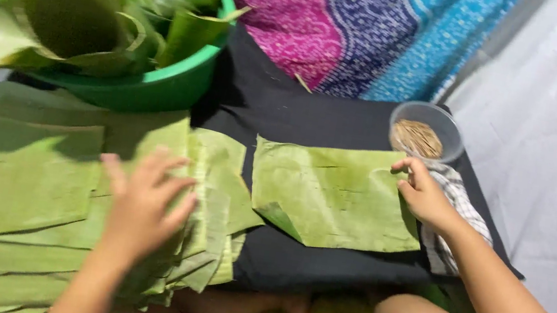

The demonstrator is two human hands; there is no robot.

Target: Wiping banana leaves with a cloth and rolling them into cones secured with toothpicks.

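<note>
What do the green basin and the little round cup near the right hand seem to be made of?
The basin looks like plastic: even bright green, smooth moulded rim. The cup seems to be clear plastic, though glass is possible: the thin tan sticks inside show through its wall.

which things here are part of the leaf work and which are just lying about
In hand:
- left hand on the stack of cut banana leaves
- right hand on the single leaf sheet
- black cloth under it

Lying about:
- green basin of leaves
- clear bowl of wooden picks
- checked cloth
- patterned fabric
</note>
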